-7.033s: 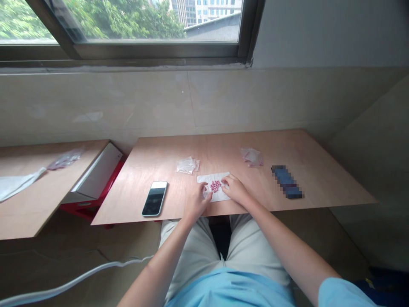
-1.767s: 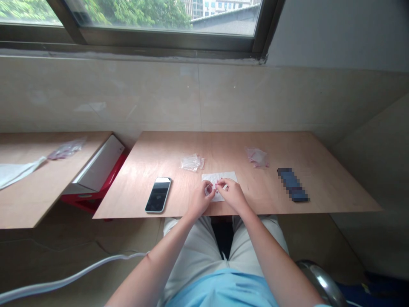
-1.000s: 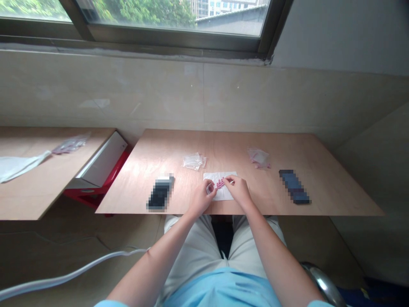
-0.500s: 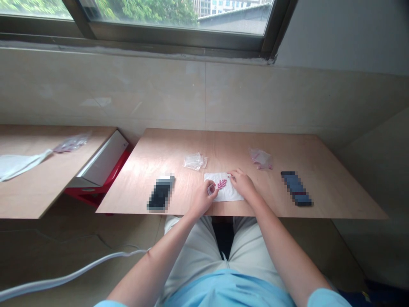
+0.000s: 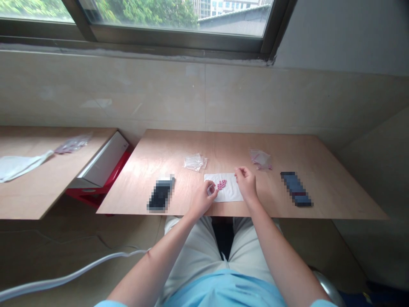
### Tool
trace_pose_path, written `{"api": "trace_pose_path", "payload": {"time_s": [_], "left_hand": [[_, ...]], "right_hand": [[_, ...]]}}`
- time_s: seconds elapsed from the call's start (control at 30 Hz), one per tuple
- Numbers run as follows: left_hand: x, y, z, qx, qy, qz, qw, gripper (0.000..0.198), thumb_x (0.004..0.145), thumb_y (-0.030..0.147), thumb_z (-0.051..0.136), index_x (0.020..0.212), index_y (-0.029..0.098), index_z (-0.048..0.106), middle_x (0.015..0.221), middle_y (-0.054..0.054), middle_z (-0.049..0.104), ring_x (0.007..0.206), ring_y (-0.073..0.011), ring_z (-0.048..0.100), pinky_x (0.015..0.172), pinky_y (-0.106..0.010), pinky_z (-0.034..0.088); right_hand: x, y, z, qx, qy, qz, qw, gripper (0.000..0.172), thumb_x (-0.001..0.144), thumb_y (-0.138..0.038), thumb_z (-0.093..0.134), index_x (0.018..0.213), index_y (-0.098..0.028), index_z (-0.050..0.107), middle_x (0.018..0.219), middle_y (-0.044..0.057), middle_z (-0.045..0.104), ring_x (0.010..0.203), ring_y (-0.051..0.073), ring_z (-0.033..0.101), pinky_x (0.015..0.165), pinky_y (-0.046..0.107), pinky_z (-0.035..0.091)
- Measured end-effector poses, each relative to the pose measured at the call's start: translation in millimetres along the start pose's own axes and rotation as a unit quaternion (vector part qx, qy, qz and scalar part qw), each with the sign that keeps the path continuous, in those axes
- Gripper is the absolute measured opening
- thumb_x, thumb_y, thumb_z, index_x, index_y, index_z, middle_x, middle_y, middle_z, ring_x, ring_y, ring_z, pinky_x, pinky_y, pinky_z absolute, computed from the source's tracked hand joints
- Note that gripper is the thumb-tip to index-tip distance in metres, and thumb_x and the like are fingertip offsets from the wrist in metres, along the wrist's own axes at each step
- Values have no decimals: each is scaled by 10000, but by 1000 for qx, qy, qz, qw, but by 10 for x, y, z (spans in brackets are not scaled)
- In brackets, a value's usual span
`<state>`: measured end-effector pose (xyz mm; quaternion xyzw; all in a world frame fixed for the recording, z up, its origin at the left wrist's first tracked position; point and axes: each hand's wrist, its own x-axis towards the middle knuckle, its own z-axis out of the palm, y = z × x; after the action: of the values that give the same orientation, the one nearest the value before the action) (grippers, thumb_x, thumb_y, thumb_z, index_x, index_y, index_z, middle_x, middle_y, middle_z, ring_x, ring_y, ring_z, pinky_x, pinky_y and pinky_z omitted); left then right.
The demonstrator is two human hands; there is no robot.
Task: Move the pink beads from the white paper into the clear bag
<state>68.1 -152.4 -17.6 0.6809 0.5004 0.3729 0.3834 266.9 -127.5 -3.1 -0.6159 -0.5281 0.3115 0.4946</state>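
On the table lies a white cloth (image 5: 231, 197) with a cluster of small pink beads (image 5: 221, 184) left of its middle. My left hand (image 5: 203, 197) rests at the cloth's left edge, its thumb and fingers closed around a small clear object (image 5: 211, 189), whose kind I cannot make out. The beads are just right of those fingertips. Over the cloth's right side, my right hand (image 5: 247, 183) is closed in a pinch, fingertips up. Whatever it may hold is too small to name.
Behind the cloth lie a clear plastic bag (image 5: 195, 162) and another bag with pink bits (image 5: 260, 159). Blurred phone-like objects lie left (image 5: 160, 194) and right (image 5: 296, 189). A second table (image 5: 25, 200) at the left bears a white cloth (image 5: 22, 166) and a plastic bag (image 5: 73, 143).
My right hand has drawn back to the right from near the beads, its fingers now curled into a pinch. The left hand has stayed in place.
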Motion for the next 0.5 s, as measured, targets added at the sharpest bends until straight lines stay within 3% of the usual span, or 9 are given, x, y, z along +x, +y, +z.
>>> {"api": "trace_pose_path", "payload": {"time_s": [0.07, 0.13, 0.27, 0.5], "left_hand": [[3, 2, 2, -7, -1, 2, 1000, 156, 927, 365, 597, 960, 213, 581, 841, 0, 607, 764, -161, 578, 721, -282, 442], [3, 4, -6, -15, 3, 0, 1000, 159, 926, 367, 597, 958, 212, 586, 832, 3, 603, 753, -155, 571, 707, -275, 437], [1, 20, -43, -46, 3, -9, 999, 169, 919, 369, 606, 963, 207, 589, 813, 2, 594, 752, -154, 561, 638, -250, 410], [17, 59, -13, -81, 16, -21, 996, 211, 912, 398, 630, 979, 199, 602, 845, -13, 612, 780, -159, 574, 668, -253, 424]], "right_hand": [[-129, -120, 42, -29, -91, -39, 995, 317, 934, -429, 537, 978, -185, 734, 864, 74, 738, 751, 196, 660, 706, 289, 517], [-230, -205, 55, -60, -143, -66, 986, 243, 913, -382, 576, 929, -215, 752, 873, 50, 751, 753, 188, 668, 732, 288, 515], [-311, -227, -70, -71, -103, -39, 991, 243, 920, -371, 566, 896, -214, 749, 846, 35, 753, 724, 185, 668, 703, 285, 504], [-442, -83, -340, -38, -162, 4, 986, 233, 914, -374, 582, 940, -205, 741, 802, 22, 735, 682, 174, 641, 637, 266, 494]]}}
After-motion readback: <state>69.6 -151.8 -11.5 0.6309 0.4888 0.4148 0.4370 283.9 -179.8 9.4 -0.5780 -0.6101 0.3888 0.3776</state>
